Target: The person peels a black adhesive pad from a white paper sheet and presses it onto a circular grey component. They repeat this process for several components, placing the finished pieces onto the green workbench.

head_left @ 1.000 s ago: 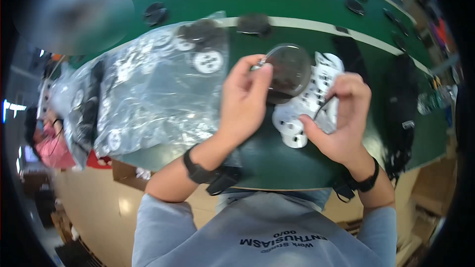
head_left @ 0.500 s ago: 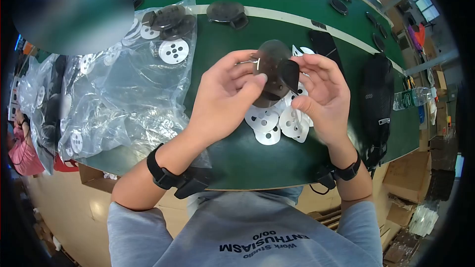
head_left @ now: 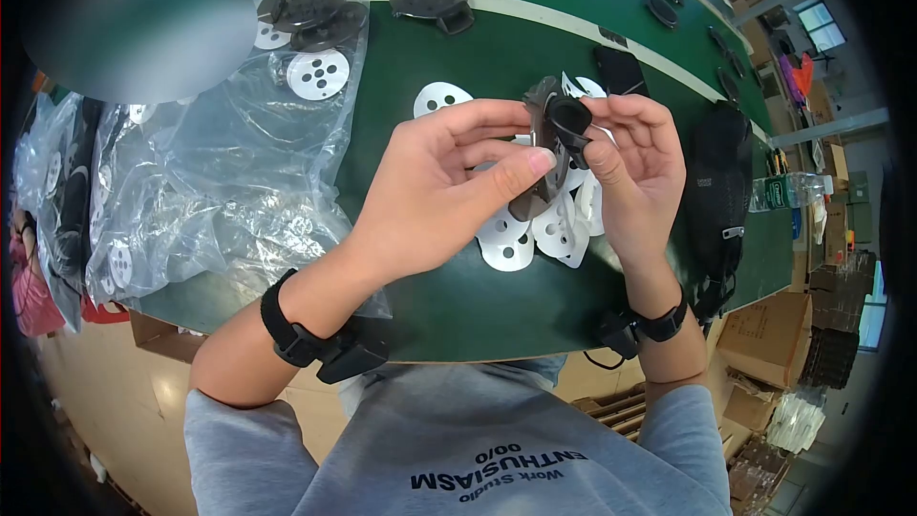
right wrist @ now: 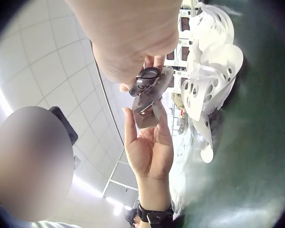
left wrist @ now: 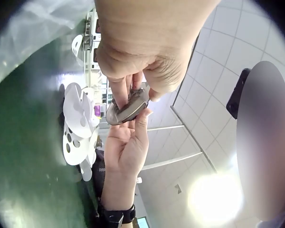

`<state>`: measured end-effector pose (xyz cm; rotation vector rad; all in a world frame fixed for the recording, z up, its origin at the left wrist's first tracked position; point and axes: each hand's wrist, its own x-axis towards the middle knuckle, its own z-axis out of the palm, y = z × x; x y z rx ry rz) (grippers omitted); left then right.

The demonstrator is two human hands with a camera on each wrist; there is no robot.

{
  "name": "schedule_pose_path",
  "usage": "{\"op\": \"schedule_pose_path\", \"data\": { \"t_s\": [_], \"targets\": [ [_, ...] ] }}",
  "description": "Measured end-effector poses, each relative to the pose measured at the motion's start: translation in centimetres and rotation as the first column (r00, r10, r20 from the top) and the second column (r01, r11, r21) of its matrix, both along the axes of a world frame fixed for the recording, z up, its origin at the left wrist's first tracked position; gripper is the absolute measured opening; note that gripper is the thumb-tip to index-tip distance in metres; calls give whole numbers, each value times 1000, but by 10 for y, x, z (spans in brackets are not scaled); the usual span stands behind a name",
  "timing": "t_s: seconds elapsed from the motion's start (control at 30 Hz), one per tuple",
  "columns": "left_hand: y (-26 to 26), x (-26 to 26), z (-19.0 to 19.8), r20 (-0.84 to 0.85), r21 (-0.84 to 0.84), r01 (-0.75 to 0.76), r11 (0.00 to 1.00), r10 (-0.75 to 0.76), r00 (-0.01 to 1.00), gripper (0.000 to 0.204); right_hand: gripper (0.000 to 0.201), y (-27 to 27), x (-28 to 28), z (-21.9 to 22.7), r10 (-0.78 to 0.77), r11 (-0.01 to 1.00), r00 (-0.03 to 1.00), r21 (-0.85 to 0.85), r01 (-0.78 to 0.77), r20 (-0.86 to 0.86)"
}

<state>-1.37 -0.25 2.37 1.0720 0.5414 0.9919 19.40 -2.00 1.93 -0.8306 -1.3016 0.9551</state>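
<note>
A smoky translucent disc-shaped part (head_left: 539,193) is held edge-on above the table, between both hands. The left hand (head_left: 435,182) pinches its near side with thumb and fingers. At its other side the right hand (head_left: 635,158) grips a small dark round piece (head_left: 570,120) that touches the disc. The left wrist view shows the disc (left wrist: 128,111) tilted between the two hands. In the right wrist view the dark round piece (right wrist: 148,75) lies at the right fingertips, against the disc. Beneath the hands is a pile of white perforated discs (head_left: 506,241).
A clear plastic bag (head_left: 248,162) covers the table's left part, with white discs and smoky parts (head_left: 320,5) on it. Another smoky part (head_left: 430,2) sits near the white strip. On the right are a black pouch (head_left: 716,191) and a plastic bottle (head_left: 788,191).
The smoky disc has turned from facing the camera to nearly edge-on. The right hand, apart from it at first, came over to it and now grips the dark round piece.
</note>
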Motion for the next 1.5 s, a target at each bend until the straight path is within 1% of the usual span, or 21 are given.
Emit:
{"op": "schedule_pose_path", "data": {
  "t_s": [0.33, 0.53, 0.73, 0.83, 0.93, 1.03, 1.1, 1.17, 1.23, 1.33, 1.43, 1.5],
  "targets": [
    [0, 2, -2, -8, 11, -31, 999, 31, 999, 41, 44, -1, 1, -1, 0, 1000, 1000, 21, 0, 12],
    [-1, 2, -1, 28, 7, -23, 1000, 23, 999, 41, 45, 0, 2, -2, 0, 1000, 1000, 22, -1, 11],
    [-1, 2, -2, -3, 6, -27, 1000, 27, 1000, 41, 47, 0, 1, -3, -32, 998, 998, 48, 29, 55],
    [0, 1, -3, -38, -3, -22, 1000, 22, 999, 41, 48, 0, 1, -3, -44, 996, 994, 80, 36, 104],
    [0, 3, -5, -17, 7, -47, 999, 47, 999, 41, 49, -1, -1, -2, -63, 990, 986, 136, 41, 155],
    [2, 1, -6, -13, -46, -34, 998, 34, 999, 38, 51, -1, -3, -3, -107, 980, 963, 188, 60, 249],
    [2, 3, -12, -6, -11, -33, 999, 33, 999, 32, 52, -2, -3, -2, -167, 965, 928, 248, 85, 334],
    [2, 3, -14, 1, -1, -32, 999, 32, 999, 29, 54, -3, -3, 0, -242, 944, 875, 312, 111, 420],
    [1, 3, -13, 9, -17, -31, 999, 31, 999, 27, 54, -4, -3, 3, -329, 916, 797, 378, 138, 506],
    [2, 3, -11, 9, -24, -12, 1000, 12, 1000, 27, 53, -5, -6, 6, -370, 898, 785, 407, 165, 497],
    [0, 7, -11, 11, 37, -31, 999, 30, 999, 24, 52, -7, -8, 10, -419, 874, 737, 454, 171, 530],
    [1, 5, -12, -6, 49, -12, 999, 12, 1000, 24, 51, -8, -7, 12, -432, 869, 716, 465, 168, 549]
  ]
}}
